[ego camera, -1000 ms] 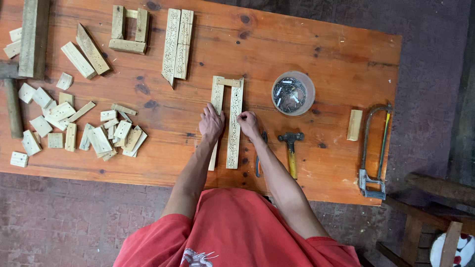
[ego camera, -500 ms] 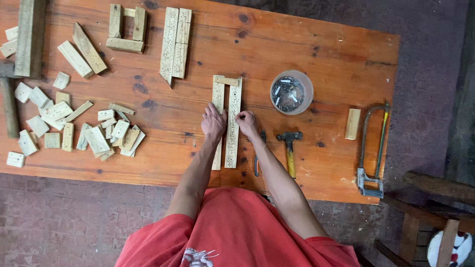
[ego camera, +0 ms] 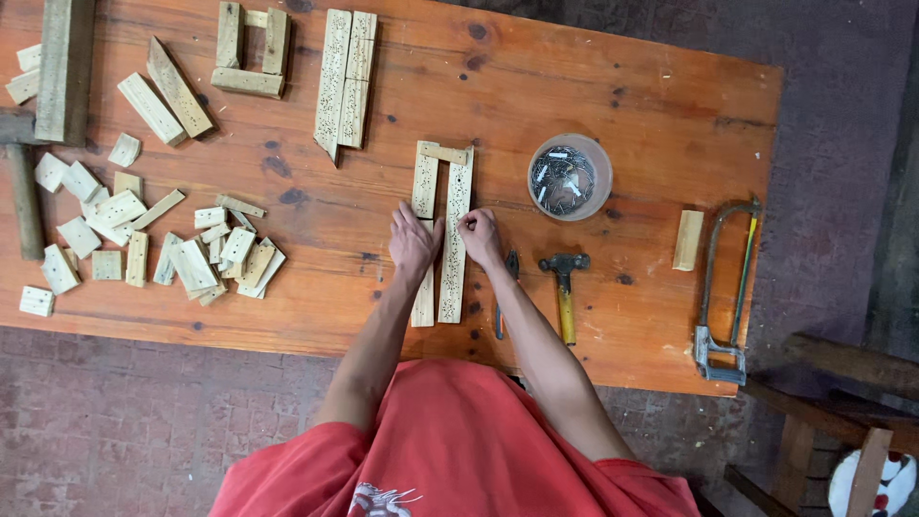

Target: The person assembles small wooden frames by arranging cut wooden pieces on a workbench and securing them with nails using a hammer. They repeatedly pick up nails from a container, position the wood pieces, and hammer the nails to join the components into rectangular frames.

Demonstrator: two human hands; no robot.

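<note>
Pressing left hand (ego camera: 414, 244) flat on left slat (ego camera: 424, 191), steadying it; right hand (ego camera: 479, 235) pinching right slat (ego camera: 456, 239), fingers curled; hammer (ego camera: 564, 287) lying just beside, toward surface (ego camera: 670, 115) near edge.

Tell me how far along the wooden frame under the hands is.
Done: two long slats lie side by side, joined at the far end by a short crosspiece. In hand: the left hand and right hand rest on the slats mid-length. Left: the near end shows no crosspiece; the hammer lies untouched beside the bowl of nails.
</note>
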